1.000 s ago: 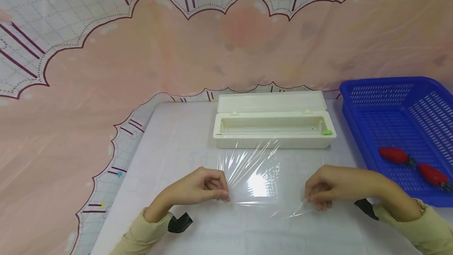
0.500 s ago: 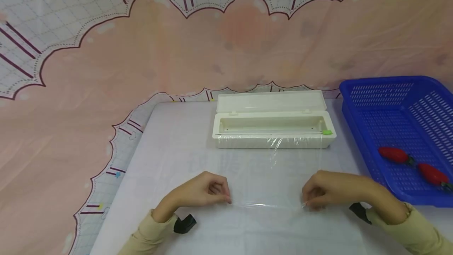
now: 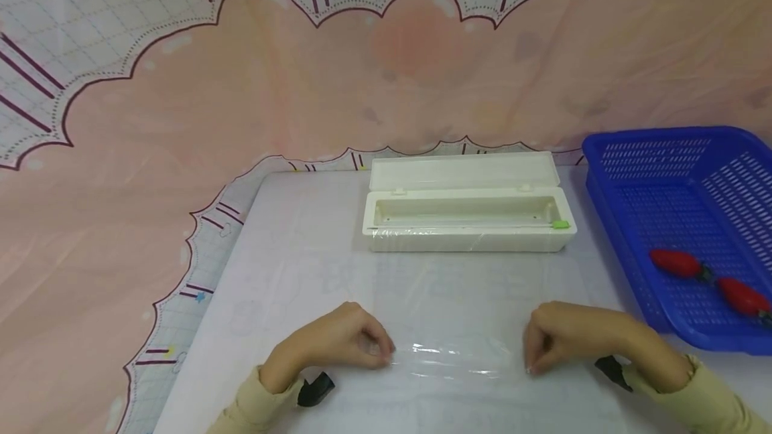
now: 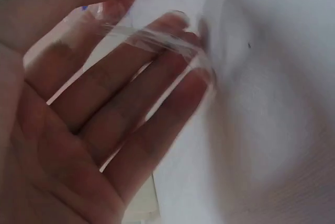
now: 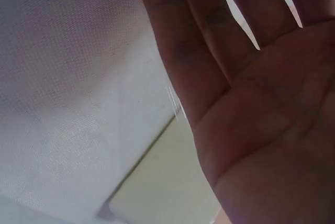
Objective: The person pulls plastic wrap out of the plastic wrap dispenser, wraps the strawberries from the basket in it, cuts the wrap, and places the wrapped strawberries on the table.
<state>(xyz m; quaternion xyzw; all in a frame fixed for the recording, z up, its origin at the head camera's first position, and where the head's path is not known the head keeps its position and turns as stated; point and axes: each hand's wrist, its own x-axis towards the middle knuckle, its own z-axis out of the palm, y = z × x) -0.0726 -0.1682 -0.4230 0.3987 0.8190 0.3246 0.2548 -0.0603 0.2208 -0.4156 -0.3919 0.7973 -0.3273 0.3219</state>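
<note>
Clear cling film (image 3: 452, 357) stretches from the front of a white dispenser box (image 3: 470, 241) to both hands, low over the white table. Its left corner is pinched between thumb and index finger of my left hand (image 3: 344, 337). My right hand (image 3: 575, 340) pinches the opposite corner, with its fingertips pointing down. In the left wrist view, a gathered strand of film (image 4: 152, 38) crosses the fingers of the left hand (image 4: 115, 109). The right wrist view shows the palm of the right hand (image 5: 256, 114); its fingertips are out of frame there. The box lid (image 3: 464, 173) is folded back.
A green slider (image 3: 560, 224) sits at the right end of the box's front edge. To the right stands a blue perforated basket (image 3: 627, 286) with two red strawberry-like items (image 3: 678, 264) in it. A patterned peach cloth (image 3: 338, 99) hangs behind the white table (image 3: 289, 253).
Both hands have come slightly nearer the person, holding the film. Its bright creases near the box have faded, and it looks flatter. The right hand has shifted a little outward since half a second ago.
</note>
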